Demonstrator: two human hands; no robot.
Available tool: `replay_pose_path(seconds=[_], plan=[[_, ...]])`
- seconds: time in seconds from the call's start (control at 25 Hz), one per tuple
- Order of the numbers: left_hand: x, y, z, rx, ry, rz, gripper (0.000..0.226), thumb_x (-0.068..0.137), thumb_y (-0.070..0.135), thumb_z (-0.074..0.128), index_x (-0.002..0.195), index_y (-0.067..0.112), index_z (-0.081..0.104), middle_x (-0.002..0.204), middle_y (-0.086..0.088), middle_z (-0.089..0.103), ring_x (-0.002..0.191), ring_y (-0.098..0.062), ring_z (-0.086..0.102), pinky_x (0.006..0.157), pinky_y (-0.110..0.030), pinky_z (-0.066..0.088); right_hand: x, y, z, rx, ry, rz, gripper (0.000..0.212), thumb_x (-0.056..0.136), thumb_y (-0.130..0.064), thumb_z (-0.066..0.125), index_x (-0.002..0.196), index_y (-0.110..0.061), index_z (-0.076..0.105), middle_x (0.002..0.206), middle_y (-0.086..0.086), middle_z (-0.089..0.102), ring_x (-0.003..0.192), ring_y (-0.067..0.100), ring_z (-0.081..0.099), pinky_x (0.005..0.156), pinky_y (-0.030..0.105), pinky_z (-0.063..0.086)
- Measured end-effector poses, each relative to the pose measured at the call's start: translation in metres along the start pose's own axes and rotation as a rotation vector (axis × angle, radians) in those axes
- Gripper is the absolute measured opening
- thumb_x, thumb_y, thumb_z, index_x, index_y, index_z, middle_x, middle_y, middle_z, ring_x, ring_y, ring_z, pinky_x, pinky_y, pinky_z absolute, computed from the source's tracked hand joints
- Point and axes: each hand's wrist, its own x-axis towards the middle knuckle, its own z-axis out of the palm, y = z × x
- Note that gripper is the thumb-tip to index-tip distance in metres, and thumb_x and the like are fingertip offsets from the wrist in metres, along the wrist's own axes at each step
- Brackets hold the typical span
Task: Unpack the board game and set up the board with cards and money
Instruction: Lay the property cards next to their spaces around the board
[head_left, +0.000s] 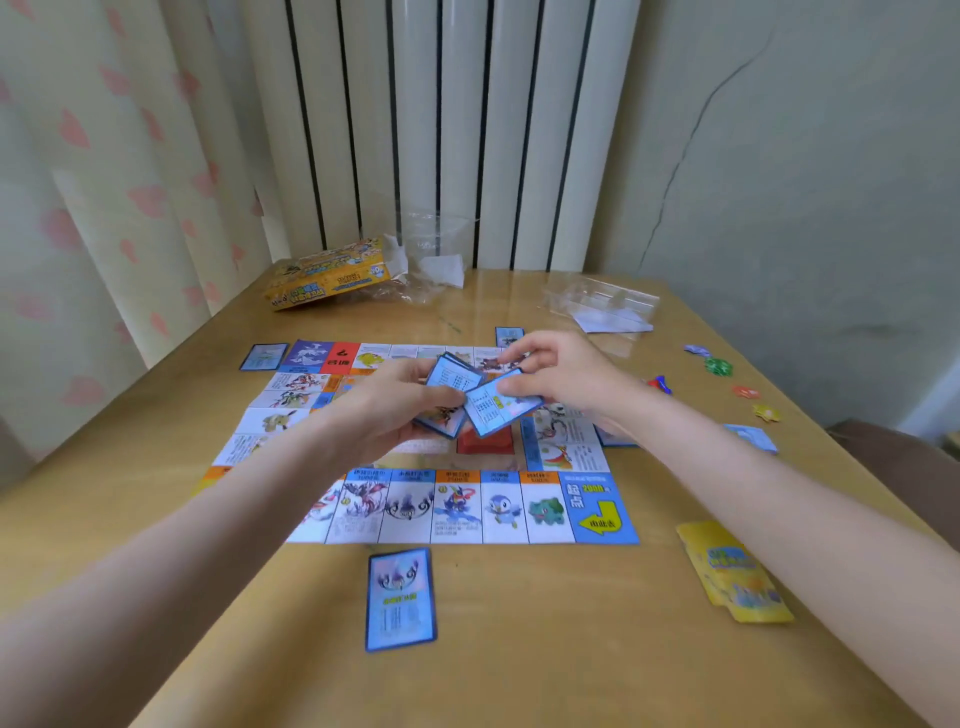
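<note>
We go left to right across the table. Far left corner: the yellow game box lies on its side, open, with a clear plastic bag just beside it, so unpacking looks done. A blue card lies face up just off the board's far left corner. The board is spread flat mid-table, its creature squares readable from our near edge.

Our left hand hovers over the board's middle, fingers curled around a small stack of blue cards, held as a deck to deal from. Our right hand pinches a single card at its far end, thumb and fingers closed on it, apparently peeling it off the stack to read which square it matches.

At the near edge, one dealt card sits just below the board, roughly under the square with the same creature, so we judge cards go beside their squares. Another card lies just past the board's far edge.

Right side: a second clear bag on a white sheet, colourful game pieces strung along the right edge, pale blue slips that may be money, and yellow cards near the right near corner.
</note>
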Motion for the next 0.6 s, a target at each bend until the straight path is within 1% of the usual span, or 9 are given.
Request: replay_pose_path(seconds=[0.08,0.12,0.2,0.28,0.36,0.44,0.48,0.52,0.6], plan=[[-0.013,-0.007,0.003,-0.004,0.072,0.015,0.022,0.092,-0.001,0.051,0.111,0.005,0.059,0.102,-0.013,0.068,0.091,-0.024,0.067,0.075,-0.031,0.058,-0.018,0.008,0.001,0.192,-0.040,0.081,0.016,0.082,0.002,0.066,0.090,-0.007,0.055,0.076,0.010,0.064,0.049,0.009,0.061,0.047,0.018,0.048],[-0.020,-0.009,0.004,0.026,0.083,0.017,0.025,0.092,-0.001,0.051,0.116,0.005,0.058,0.105,-0.013,0.068,0.093,-0.025,0.067,0.077,-0.033,0.057,-0.027,0.011,0.002,0.226,-0.058,0.105,0.014,0.083,0.005,0.063,0.089,-0.005,0.054,0.072,0.012,0.064,0.046,0.010,0.059,0.045,0.018,0.047],[-0.035,-0.012,0.004,0.125,0.007,0.019,0.027,0.091,-0.001,0.051,0.116,0.008,0.058,0.106,-0.011,0.068,0.089,-0.020,0.069,0.075,-0.030,0.058,-0.039,0.015,0.001,0.239,-0.055,0.103,0.012,0.084,0.007,0.061,0.089,-0.002,0.055,0.068,0.012,0.063,0.045,0.009,0.056,0.044,0.017,0.044],[-0.049,-0.014,0.005,0.289,-0.085,0.051,0.024,0.091,-0.002,0.053,0.108,0.012,0.060,0.104,-0.008,0.069,0.083,-0.016,0.070,0.070,-0.025,0.058,-0.049,0.014,0.000,0.210,-0.071,0.064,0.009,0.084,0.004,0.061,0.088,-0.002,0.059,0.065,0.008,0.063,0.046,0.008,0.054,0.045,0.017,0.043],[-0.059,-0.014,0.004,0.477,-0.131,0.085,0.022,0.090,0.000,0.055,0.108,0.011,0.061,0.103,-0.008,0.069,0.084,-0.016,0.069,0.067,-0.023,0.056,-0.057,0.010,0.001,0.160,-0.119,0.033,0.005,0.084,0.002,0.063,0.083,-0.003,0.061,0.060,0.004,0.064,0.047,0.007,0.054,0.044,0.016,0.041],[-0.066,-0.014,0.001,0.536,-0.212,0.063,0.023,0.090,0.001,0.055,0.110,0.012,0.060,0.098,-0.006,0.071,0.087,-0.016,0.069,0.068,-0.024,0.054,-0.062,0.005,0.001,0.066,-0.167,0.032,0.007,0.083,-0.001,0.065,0.077,-0.003,0.063,0.054,0.000,0.062,0.046,0.007,0.051,0.044,0.016,0.039],[-0.069,-0.014,-0.002,0.541,-0.228,0.051,0.021,0.091,0.001,0.054,0.106,0.013,0.060,0.092,-0.004,0.073,0.085,-0.014,0.070,0.069,-0.025,0.055,-0.064,0.003,0.000,-0.013,-0.211,0.051,0.008,0.083,-0.002,0.066,0.075,-0.003,0.063,0.053,-0.001,0.061,0.045,0.007,0.050,0.044,0.015,0.039],[-0.071,-0.013,-0.006,0.535,-0.202,0.047,0.019,0.091,0.000,0.054,0.102,0.014,0.060,0.088,-0.003,0.074,0.083,-0.014,0.070,0.071,-0.029,0.056,-0.067,0.002,-0.001,-0.111,-0.273,0.088,0.010,0.083,-0.003,0.066,0.074,-0.003,0.064,0.054,0.000,0.060,0.044,0.006,0.049,0.044,0.014,0.039],[-0.072,-0.014,-0.016,0.452,-0.078,0.050,0.018,0.091,-0.001,0.052,0.098,0.014,0.058,0.091,-0.006,0.074,0.082,-0.015,0.071,0.075,-0.035,0.058,-0.072,0.003,0.001,-0.326,-0.414,0.172,0.012,0.083,-0.004,0.066,0.072,-0.005,0.063,0.058,0.002,0.060,0.043,0.004,0.051,0.042,0.014,0.039]])
